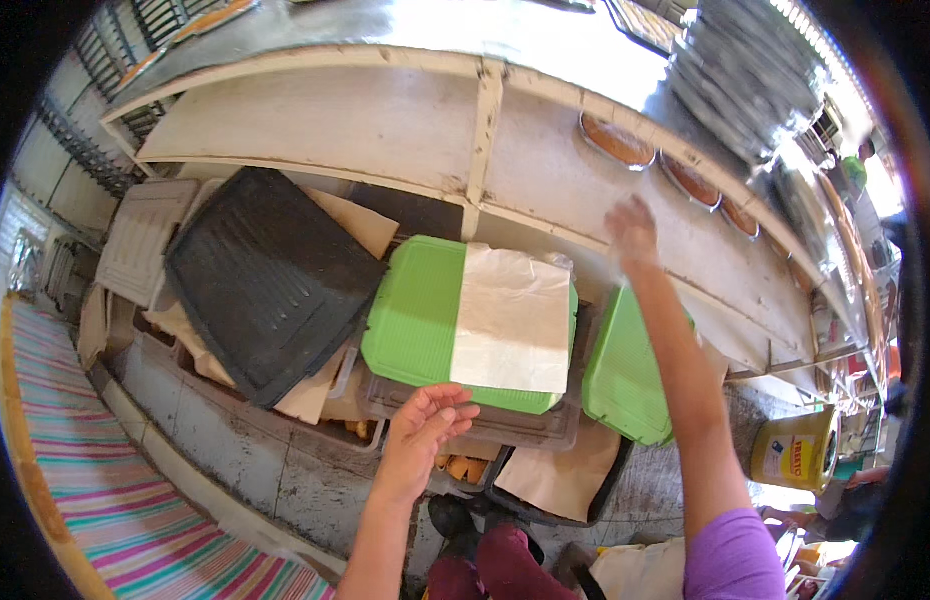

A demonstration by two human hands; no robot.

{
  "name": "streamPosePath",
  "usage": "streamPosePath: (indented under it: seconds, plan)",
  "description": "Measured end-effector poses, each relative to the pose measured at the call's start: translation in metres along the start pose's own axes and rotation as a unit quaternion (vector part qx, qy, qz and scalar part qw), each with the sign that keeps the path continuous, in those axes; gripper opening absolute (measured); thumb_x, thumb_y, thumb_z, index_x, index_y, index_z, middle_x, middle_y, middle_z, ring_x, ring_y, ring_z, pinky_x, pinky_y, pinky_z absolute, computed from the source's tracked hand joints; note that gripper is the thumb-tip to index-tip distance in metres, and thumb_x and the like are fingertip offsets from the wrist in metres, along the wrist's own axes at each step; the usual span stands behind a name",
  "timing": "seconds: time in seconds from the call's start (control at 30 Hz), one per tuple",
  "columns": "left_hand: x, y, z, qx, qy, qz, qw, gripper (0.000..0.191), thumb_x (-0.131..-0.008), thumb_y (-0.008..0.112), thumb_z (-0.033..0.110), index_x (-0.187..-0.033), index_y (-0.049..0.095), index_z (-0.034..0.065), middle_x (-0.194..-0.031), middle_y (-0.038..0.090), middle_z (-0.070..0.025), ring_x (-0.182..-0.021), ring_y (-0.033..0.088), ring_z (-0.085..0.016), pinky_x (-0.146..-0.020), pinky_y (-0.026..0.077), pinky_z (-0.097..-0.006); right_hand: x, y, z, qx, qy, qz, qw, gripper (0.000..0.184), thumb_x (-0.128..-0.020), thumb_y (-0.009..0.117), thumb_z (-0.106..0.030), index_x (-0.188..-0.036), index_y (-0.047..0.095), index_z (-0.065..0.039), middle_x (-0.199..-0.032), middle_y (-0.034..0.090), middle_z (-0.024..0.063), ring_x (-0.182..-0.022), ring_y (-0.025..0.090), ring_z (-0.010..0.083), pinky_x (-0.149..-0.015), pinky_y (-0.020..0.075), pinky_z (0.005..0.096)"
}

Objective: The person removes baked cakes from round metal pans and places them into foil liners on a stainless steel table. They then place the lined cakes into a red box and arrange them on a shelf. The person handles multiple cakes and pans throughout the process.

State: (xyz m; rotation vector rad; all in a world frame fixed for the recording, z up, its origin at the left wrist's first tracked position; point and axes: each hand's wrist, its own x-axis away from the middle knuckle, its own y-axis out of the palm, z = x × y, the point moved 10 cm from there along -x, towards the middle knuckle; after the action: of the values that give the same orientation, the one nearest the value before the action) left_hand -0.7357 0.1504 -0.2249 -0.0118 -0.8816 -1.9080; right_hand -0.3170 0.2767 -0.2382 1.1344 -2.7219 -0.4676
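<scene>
My left hand (pixel 431 427) is at the front edge of a green plastic lid (pixel 412 322), fingers loosely bent and apart, with nothing seen in it. A creased sheet of pale paper (pixel 514 319) covers the right part of that lid. The lid lies on a brownish plastic crate (pixel 480 427). My right hand (pixel 631 232), blurred, reaches out in front of the wooden shelf (pixel 547 165). Beyond that blur I cannot tell whether it holds anything. Below my right forearm is a second green lid (pixel 630 367), partly hidden by the arm.
A black plastic lid (pixel 274 285) leans over paper-lined crates on the left. A paper-lined black tray (pixel 559 472) sits near my feet. Round pans of brown food (pixel 619 141) stand on the shelf. A yellow tin (pixel 791 454) and another person's arm (pixel 791 517) are at the right.
</scene>
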Motion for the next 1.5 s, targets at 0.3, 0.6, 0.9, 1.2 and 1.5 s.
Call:
streamPosePath:
  seconds: [0.3,0.6,0.9,1.2,1.5]
  plan:
    - [-0.085,-0.016,-0.039,-0.099,-0.01,-0.049,0.994,0.027,-0.085,0.047,0.006,-0.111,0.048,-0.0002,-0.114,0.052,-0.0162,-0.103,0.055,-0.028,-0.087,0.044,-0.0365,-0.185,-0.056,0.046,-0.218,0.132,0.035,0.966,0.035,-0.079,0.055,-0.026,-0.107,0.049,-0.007,-0.098,0.054,0.012,-0.077,0.052,0.0297,-0.064,0.0463,0.0424]
    - [-0.112,-0.01,-0.037,-0.12,-0.023,-0.076,0.99,0.029,-0.083,0.049,0.003,-0.111,0.049,-0.0015,-0.114,0.053,-0.0164,-0.103,0.054,-0.026,-0.087,0.045,-0.0352,-0.241,-0.045,0.027,-0.11,-0.003,-0.033,0.993,0.026,-0.081,0.054,-0.023,-0.1,0.051,-0.007,-0.086,0.054,0.0083,-0.064,0.05,0.0247,-0.056,0.0457,0.0389]
    - [-0.194,0.073,-0.03,-0.093,0.032,-0.13,0.987,0.038,-0.087,0.053,0.019,-0.118,0.043,-0.0004,-0.117,0.051,-0.017,-0.1,0.057,-0.031,-0.085,0.047,-0.0388,-0.151,-0.062,0.037,-0.028,0.108,-0.016,0.994,0.012,-0.081,0.056,-0.015,-0.088,0.052,-0.006,-0.072,0.053,0.0058,-0.05,0.047,0.0181,-0.045,0.0439,0.0347]
    - [-0.275,0.104,-0.041,0.005,0.057,-0.031,0.998,0.027,-0.087,0.056,0.02,-0.103,0.045,0.0012,-0.093,0.055,-0.0109,-0.086,0.06,-0.024,-0.075,0.052,-0.0356,-0.046,-0.05,0.007,0.378,-0.137,-0.33,0.854,0.024,-0.081,0.055,-0.011,-0.103,0.053,-0.003,-0.082,0.06,0.0079,-0.049,0.051,0.0151,-0.046,0.0459,0.0305]
    - [-0.255,0.09,-0.037,-0.012,0.086,0.0,0.996,0.028,-0.081,0.057,0.007,-0.107,0.046,0.0034,-0.1,0.055,-0.0081,-0.087,0.058,-0.019,-0.072,0.054,-0.0356,-0.261,-0.207,-0.047,0.607,-0.299,0.144,0.722,0.026,-0.087,0.047,-0.025,-0.102,0.054,-0.004,-0.092,0.062,0.0105,-0.07,0.057,0.025,-0.064,0.0493,0.0376]
